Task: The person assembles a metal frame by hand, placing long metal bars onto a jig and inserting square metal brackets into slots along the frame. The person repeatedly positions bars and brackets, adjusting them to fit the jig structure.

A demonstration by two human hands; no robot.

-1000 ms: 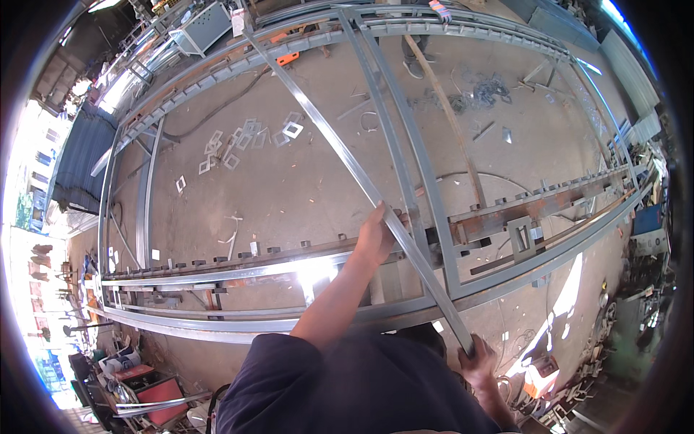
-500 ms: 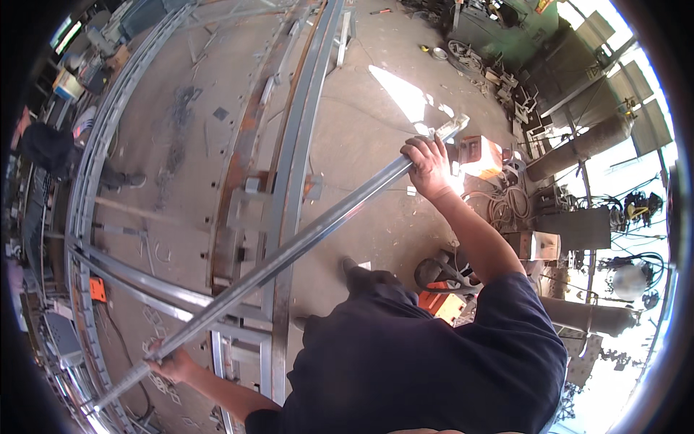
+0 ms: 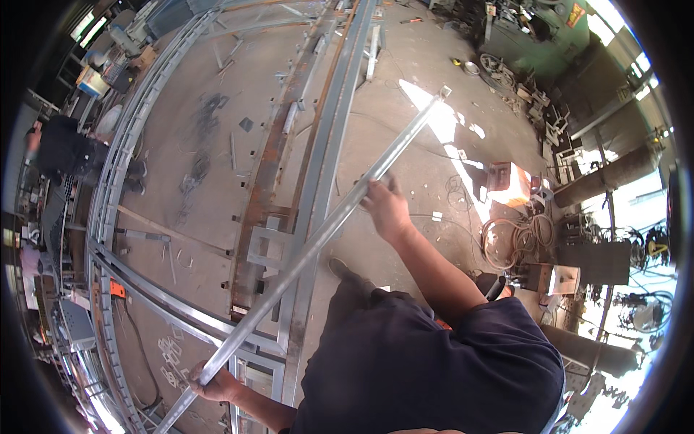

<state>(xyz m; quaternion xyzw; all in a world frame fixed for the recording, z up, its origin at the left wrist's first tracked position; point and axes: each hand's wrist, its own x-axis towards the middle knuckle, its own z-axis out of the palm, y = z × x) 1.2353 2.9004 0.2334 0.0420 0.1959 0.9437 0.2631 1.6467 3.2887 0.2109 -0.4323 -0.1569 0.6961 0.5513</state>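
A long metal tube runs diagonally in front of me, from the lower left up to the right. Near its lower part my left hand is closed round it. My right hand grips the tube further up, its fingers partly hidden behind the metal. The tube's far end stretches past that hand over the floor. Below it lies a large welded steel frame, which the tube crosses above. Whether tube and frame touch, I cannot tell.
A second person in dark clothing is at the far left. Coiled hose, an orange-white box and a gas cylinder lie to the right. Green machinery stands at the far right. Small metal pieces lie inside the frame.
The tube has swung to a steeper slant. My right hand has moved left and down in view, my left hand slightly right and down. Both keep hold.
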